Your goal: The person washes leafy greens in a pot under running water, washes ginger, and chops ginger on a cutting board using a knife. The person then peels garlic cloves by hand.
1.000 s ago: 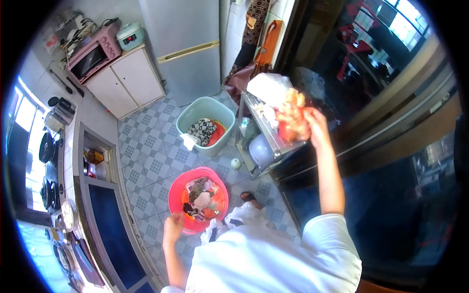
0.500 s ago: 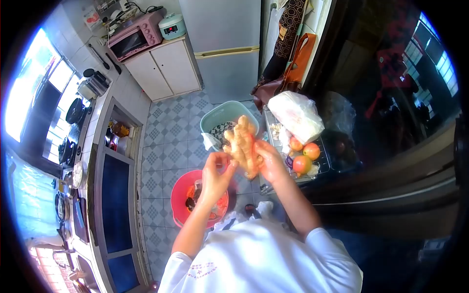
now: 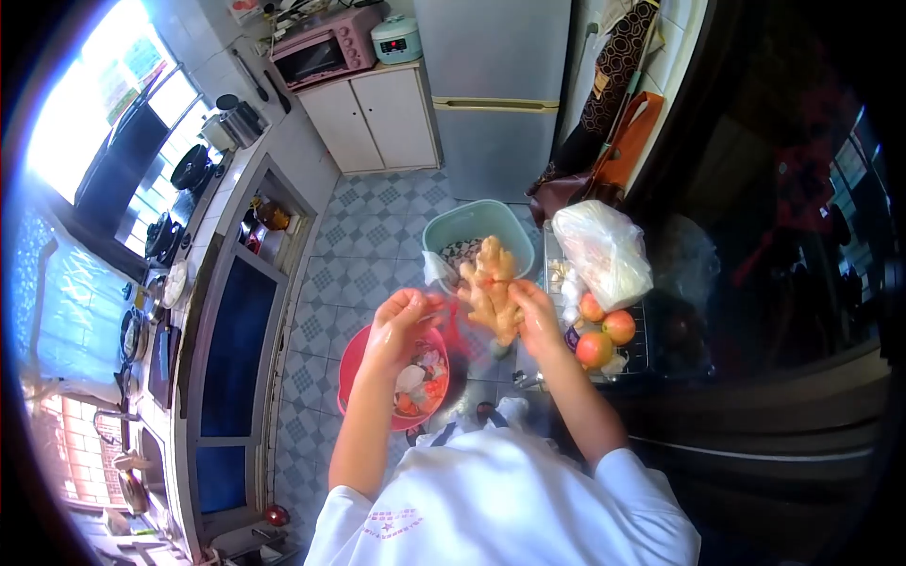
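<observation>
Tan ginger is gripped by the curled fingers of the right hand in front of the green tub, largely bared, while red film, blurred and seemingly not fully clear of it, appears to be pinched by the nearly closed left hand.

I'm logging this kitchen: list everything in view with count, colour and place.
Ginger: one, tan, right hand
Film: one, red, between the hands
Fruit: three, red-yellow, rack
Bag: one, white, rack
Rack: one, metallic, right side
Near tub: one, pink, floor
Far tub: one, green, floor
Fridge: one, grey, far end
Cabinet: one, white, left of fridge
Oven: one, pink, cabinet top
Cooker: one, pale green, cabinet top
Hanging bag: one, orange-brown, right of fridge
Pans: two, dark, by window
Rest: too small to count
Shirt: one, white, worn
Left hand: one, beside the film
Right hand: one, grip on ginger
</observation>
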`<control>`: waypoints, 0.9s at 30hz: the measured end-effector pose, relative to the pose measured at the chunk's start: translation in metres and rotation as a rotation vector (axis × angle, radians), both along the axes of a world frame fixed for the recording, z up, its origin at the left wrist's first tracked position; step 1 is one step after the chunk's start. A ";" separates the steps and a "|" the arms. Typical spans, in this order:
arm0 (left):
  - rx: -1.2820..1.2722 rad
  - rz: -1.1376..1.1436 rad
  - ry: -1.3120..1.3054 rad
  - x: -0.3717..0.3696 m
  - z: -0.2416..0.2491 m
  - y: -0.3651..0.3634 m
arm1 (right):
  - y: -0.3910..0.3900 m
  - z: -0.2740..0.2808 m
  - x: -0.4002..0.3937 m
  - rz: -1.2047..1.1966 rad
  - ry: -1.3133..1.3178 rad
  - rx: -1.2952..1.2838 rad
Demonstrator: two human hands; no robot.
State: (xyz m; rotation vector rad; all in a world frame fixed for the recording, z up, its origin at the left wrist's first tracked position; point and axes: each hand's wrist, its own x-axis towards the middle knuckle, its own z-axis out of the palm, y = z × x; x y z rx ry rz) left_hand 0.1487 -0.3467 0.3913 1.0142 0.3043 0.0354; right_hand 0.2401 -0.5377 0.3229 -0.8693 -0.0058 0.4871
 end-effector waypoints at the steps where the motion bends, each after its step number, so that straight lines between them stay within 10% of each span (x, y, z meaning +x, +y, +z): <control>1: 0.001 0.009 -0.002 -0.001 0.006 -0.004 | 0.002 -0.001 -0.002 0.016 0.022 -0.034; 14: 0.508 -0.160 -0.031 -0.004 0.015 -0.023 | 0.003 0.009 -0.017 0.038 0.087 0.087; 20: 1.512 0.180 -0.371 -0.003 0.005 -0.047 | 0.014 0.017 -0.026 0.015 0.003 0.070; 27: 1.201 0.415 -0.312 0.004 -0.003 -0.039 | 0.030 0.017 -0.036 -0.096 -0.557 -0.349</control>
